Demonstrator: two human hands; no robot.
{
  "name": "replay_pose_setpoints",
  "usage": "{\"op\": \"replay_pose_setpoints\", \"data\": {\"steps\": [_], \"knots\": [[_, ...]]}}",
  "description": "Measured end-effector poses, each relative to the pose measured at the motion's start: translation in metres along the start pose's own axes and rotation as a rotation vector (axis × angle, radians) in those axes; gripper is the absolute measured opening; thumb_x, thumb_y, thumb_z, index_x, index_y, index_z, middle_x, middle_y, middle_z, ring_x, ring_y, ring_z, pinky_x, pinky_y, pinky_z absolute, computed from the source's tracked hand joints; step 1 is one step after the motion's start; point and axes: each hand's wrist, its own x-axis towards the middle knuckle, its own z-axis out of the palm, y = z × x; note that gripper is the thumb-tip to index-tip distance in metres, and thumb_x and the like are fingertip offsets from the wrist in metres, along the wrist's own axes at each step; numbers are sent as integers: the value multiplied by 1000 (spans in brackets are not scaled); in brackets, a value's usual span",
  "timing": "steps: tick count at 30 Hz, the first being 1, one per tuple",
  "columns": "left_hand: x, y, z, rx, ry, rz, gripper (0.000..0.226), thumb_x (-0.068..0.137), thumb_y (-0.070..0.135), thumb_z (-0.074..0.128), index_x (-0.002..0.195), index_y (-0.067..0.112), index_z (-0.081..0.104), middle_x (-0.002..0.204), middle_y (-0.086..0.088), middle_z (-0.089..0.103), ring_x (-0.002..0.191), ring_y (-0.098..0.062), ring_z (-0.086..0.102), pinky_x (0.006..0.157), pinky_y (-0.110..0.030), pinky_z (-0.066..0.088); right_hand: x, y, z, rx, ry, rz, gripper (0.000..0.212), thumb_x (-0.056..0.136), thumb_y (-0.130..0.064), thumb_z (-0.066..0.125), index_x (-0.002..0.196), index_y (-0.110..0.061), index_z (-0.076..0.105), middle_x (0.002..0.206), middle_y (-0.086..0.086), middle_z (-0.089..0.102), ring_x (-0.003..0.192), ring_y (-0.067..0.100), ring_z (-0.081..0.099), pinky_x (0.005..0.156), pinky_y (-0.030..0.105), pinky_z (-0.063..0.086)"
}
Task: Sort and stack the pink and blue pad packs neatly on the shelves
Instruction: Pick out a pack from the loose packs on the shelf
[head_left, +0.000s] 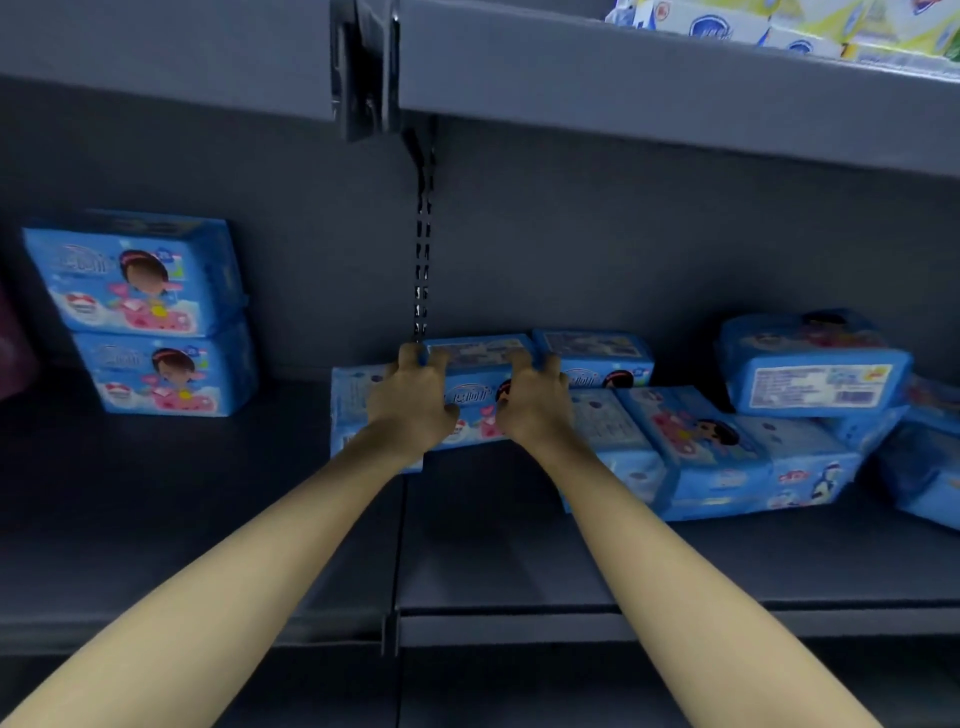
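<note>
On the middle shelf, both hands on one blue pack

Dead centre of the grey shelf, the left hand and right hand each grip an end of the same blue pad pack, fingers curled over its top edge, thumbs on the near face. It stands upright, close to the back wall, right by the slotted upright strip; can't tell if it's lifted or resting. A flat pack lies just under the left hand, and another upright pack sits touching on the right. Far left, two blue packs make a tidy stack, top one on bottom one. Off to the right is a messy heap of blue packs, one tilted pack perched on top. White and yellow packs are on the upper shelf.
</note>
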Motion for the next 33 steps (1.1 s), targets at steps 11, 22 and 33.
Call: {"op": "replay_pose_setpoints", "data": {"steps": [11,22,33], "knots": [[15,-5,12,84,-7,-16,65,85,35,62,135,11,29,128,-16,47,121,-33,44,101,-42,33,10,-5,11,35,61,65,67,85,-9,62,144,-14,29,142,23,20,124,43,31,105,41,31],[12,-10,15,13,72,30,69,86,34,62,142,14,26,128,-14,48,119,-31,47,101,-38,35,12,-6,12,346,210,148,53,82,1,54,132,-17,48,131,18,33,118,37,39,102,36,38],[8,-12,-2,-434,185,103,70,79,17,71,139,13,36,129,-16,45,121,-30,44,96,-34,39,-6,-16,2,643,505,57,50,79,9,55,122,-16,56,115,7,42,108,26,52,89,32,49]]}}
